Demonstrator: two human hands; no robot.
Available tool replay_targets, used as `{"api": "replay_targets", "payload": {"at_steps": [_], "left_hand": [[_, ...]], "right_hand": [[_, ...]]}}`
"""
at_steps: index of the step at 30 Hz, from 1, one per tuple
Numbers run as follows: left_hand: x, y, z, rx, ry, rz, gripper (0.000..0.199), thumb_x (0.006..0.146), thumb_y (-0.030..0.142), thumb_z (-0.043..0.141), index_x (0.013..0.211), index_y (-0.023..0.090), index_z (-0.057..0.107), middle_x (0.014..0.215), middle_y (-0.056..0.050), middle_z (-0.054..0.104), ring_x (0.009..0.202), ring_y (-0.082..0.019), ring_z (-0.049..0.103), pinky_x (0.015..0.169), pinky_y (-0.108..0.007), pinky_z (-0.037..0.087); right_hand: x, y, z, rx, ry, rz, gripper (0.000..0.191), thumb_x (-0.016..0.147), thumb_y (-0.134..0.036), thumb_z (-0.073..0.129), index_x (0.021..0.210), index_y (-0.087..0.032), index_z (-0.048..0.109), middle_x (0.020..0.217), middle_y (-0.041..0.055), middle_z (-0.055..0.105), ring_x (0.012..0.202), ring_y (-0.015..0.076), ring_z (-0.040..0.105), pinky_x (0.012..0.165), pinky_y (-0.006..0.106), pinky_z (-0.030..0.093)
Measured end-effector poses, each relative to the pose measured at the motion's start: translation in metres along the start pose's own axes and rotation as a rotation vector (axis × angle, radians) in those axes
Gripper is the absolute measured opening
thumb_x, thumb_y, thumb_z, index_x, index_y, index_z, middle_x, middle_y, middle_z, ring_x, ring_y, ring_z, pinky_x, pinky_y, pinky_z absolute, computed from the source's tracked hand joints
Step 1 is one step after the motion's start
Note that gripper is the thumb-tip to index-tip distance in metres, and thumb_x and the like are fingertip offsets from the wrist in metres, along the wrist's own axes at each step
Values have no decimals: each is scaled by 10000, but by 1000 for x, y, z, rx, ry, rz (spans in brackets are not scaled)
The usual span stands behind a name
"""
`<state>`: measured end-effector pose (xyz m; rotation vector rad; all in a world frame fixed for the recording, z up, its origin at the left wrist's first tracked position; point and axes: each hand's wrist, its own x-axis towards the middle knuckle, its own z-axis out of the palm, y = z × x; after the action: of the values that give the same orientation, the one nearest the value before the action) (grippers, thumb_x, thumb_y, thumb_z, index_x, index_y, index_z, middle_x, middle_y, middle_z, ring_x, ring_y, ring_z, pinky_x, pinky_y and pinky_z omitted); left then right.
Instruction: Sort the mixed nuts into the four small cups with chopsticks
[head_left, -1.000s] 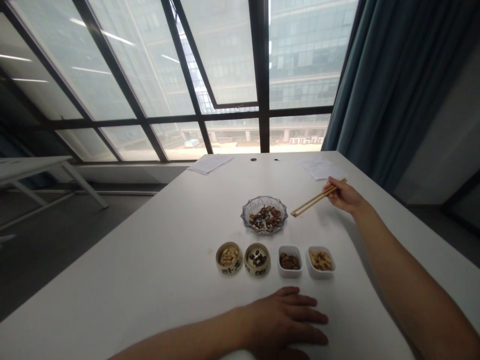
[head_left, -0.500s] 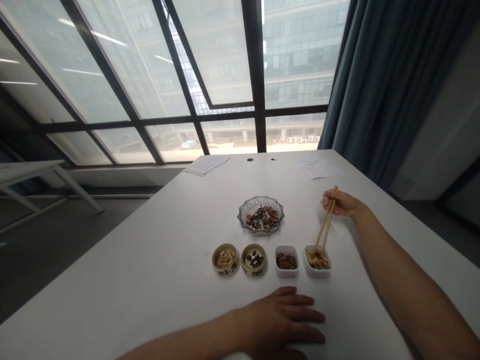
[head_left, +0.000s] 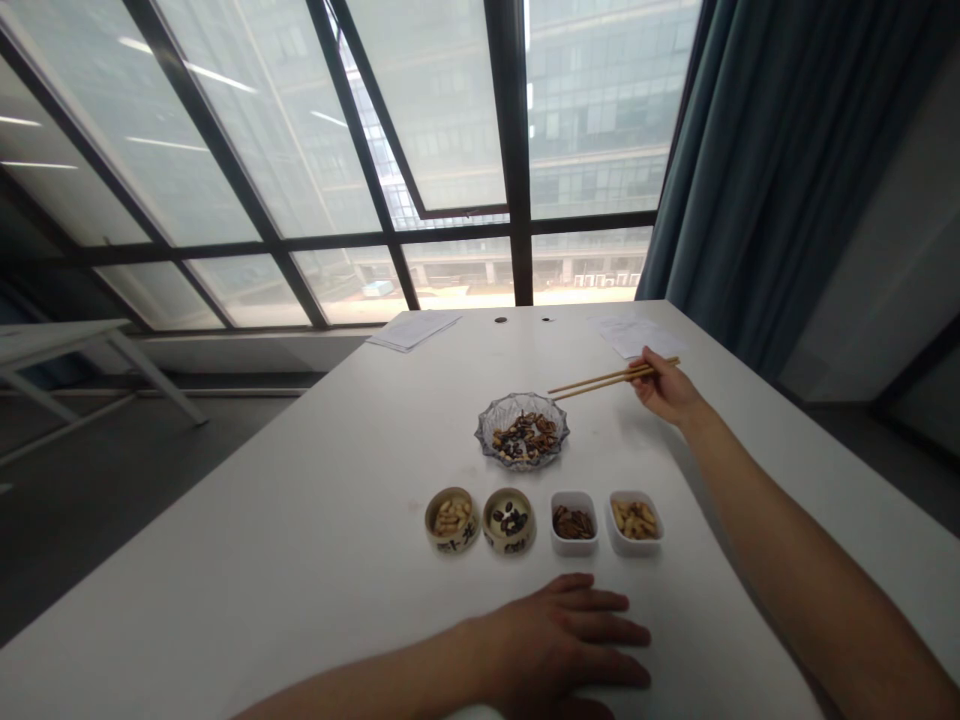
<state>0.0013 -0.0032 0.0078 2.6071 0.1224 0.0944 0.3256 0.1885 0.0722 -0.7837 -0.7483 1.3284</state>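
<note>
My right hand (head_left: 660, 385) grips a pair of wooden chopsticks (head_left: 600, 380), whose tips point left, near the far right rim of a clear glass bowl (head_left: 480, 432). Nothing shows between the tips. Mixed dark and brown nuts or seeds (head_left: 529, 436) lie in that bowl. Fingers spread, my left hand (head_left: 566, 645) rests flat on the table, below the row of small dishes. From left, a round dish (head_left: 451, 546) holds peanuts and another round dish (head_left: 510, 546) holds dark seeds. A white square dish (head_left: 574, 547) has brown pieces, and another square dish (head_left: 636, 547) has yellowish pieces.
The white table (head_left: 300, 520) reaches toward the windows. Papers lie at its far left (head_left: 412, 329), and more sheets (head_left: 637, 335) at the far right. Two small dark round things sit at the far edge. A blue curtain (head_left: 750, 180) hangs on the right.
My right hand has lifted the chopsticks out of the rightmost square dish and swung their tips up and left toward the glass bowl. My left hand has not moved.
</note>
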Motion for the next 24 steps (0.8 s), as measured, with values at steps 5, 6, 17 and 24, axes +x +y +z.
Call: {"api": "replay_targets", "payload": {"at_steps": [5, 6, 17, 24], "left_hand": [[0, -1, 2, -17, -1, -4, 528, 1009, 477, 471, 1493, 268, 512, 1636, -28, 449, 1586, -252, 308, 1330, -481, 157], [0, -1, 3, -21, -1, -5, 530, 1011, 483, 466, 1495, 269, 509, 1640, -24, 443, 1587, -250, 304, 1331, -479, 151], [1, 0, -1, -41, -6, -3, 540, 1012, 505, 453, 1491, 266, 520, 1629, -41, 459, 1583, -268, 314, 1327, -503, 168], [1, 2, -2, -86, -17, -20, 538, 1006, 485, 468, 1498, 272, 519, 1626, -57, 461, 1579, -288, 319, 1323, -523, 151]], "right_hand": [[-2, 15, 28, -99, -52, -63, 418, 1050, -335, 615, 718, -119, 749, 583, 83, 737, 479, 126, 715, 410, 129, 538], [-4, 20, 33, -135, -72, -74, 403, 1035, -362, 642, 740, -114, 758, 601, 94, 747, 513, 143, 738, 415, 133, 542], [-24, 63, 72, -396, -310, -80, 470, 750, -608, 857, 793, -142, 806, 771, 121, 808, 686, 225, 807, 554, 202, 643], [-24, 78, 77, -387, -264, -78, 384, 781, -535, 866, 743, -161, 789, 686, 86, 787, 608, 217, 790, 508, 211, 639]]}}
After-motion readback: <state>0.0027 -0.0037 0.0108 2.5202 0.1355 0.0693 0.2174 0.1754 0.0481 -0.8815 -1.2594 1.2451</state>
